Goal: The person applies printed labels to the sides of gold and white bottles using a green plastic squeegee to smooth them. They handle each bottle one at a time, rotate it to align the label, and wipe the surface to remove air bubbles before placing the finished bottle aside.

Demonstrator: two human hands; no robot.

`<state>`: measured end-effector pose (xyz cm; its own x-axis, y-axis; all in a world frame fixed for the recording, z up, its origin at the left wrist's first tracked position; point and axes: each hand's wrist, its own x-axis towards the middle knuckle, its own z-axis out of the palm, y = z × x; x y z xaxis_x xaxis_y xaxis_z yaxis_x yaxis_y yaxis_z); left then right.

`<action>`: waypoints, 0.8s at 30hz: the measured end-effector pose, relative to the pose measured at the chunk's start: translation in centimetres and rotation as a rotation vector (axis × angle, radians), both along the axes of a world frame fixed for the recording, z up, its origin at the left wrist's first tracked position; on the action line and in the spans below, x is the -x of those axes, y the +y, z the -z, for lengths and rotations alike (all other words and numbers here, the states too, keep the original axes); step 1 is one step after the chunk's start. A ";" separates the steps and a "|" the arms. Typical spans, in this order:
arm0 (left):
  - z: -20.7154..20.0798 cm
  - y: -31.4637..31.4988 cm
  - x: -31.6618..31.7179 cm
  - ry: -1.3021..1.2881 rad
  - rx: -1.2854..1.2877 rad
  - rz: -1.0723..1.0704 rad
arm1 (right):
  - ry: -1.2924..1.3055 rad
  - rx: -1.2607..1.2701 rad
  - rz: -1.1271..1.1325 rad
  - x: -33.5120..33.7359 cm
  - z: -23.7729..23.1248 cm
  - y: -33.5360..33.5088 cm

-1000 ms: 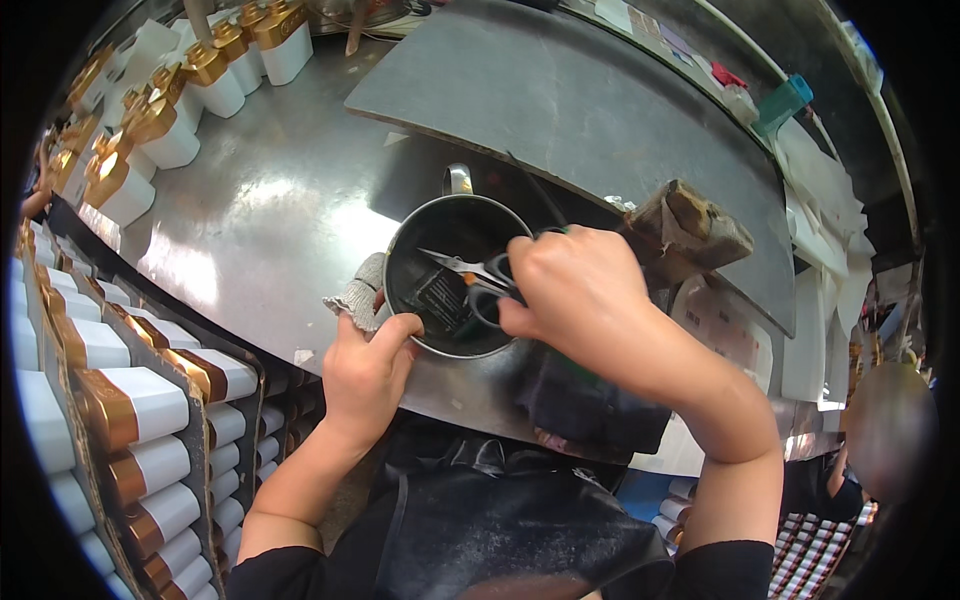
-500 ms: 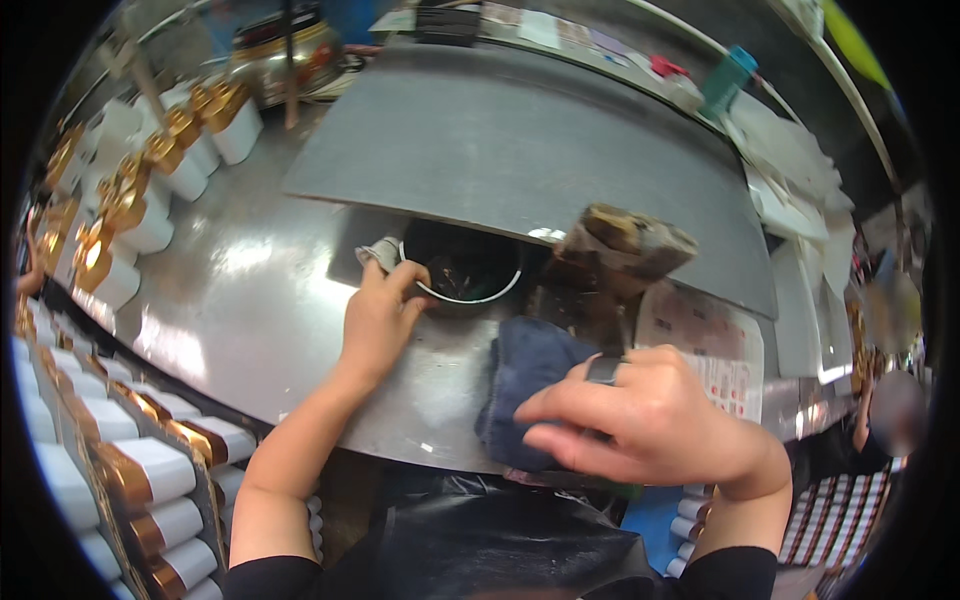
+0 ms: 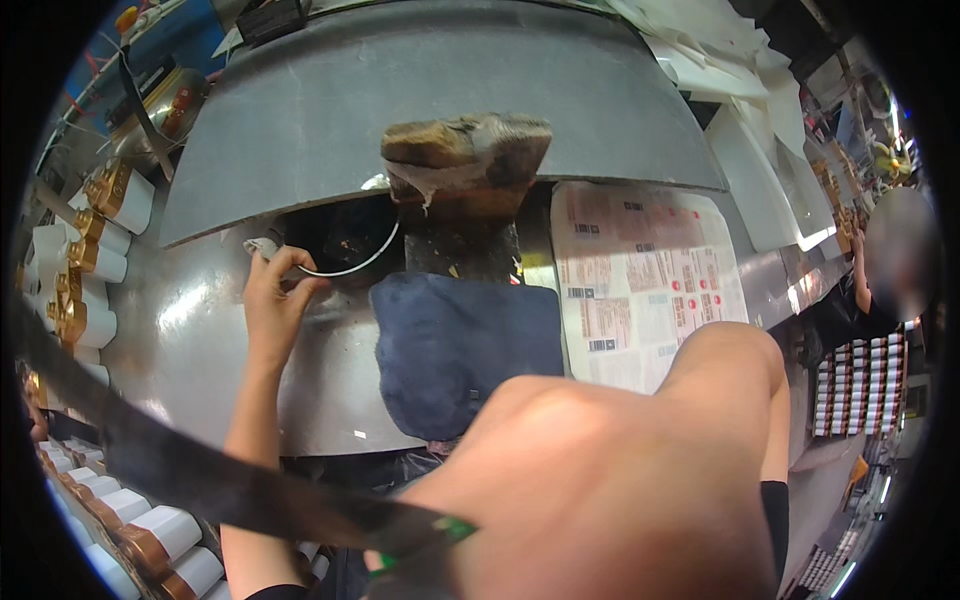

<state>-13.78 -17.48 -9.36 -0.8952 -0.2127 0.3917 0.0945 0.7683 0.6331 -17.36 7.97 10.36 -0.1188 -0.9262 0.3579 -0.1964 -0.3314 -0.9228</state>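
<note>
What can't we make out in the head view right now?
- Right hand: fingers hidden behind its own raised forearm, close to the lens; grip unreadable.
- Dark blurred strip across the lower left: too smeared to identify.
- Round dark pan: far half hidden under the grey metal sheet.
- Left hand: white scrap at its fingertips too small to identify.

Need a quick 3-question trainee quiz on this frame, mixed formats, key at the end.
1. True or false: the left hand grips the rim of the round black bowl.
2. What lies on the metal table directly right of the left hand? A) dark blue cloth B) scissors C) red cup
3. Fill in: the printed paper sheet lies to the ___ of the dark blue cloth.

Key
1. True; a bit of white rag is pinched there too.
2. A
3. right

The right hand is raised close to the camera; its fingers are not visible.
</note>
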 end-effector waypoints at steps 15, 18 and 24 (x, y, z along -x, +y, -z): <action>3.2 3.0 8.5 0.013 0.114 -0.223 | 0.745 -0.525 0.781 0.4 6.0 11.5; 4.3 2.5 9.2 0.035 0.037 -0.189 | 0.534 -0.569 0.881 0.0 8.0 12.3; -1.5 7.9 6.0 -0.313 -0.388 0.199 | 0.234 -0.696 1.055 -2.2 12.7 15.1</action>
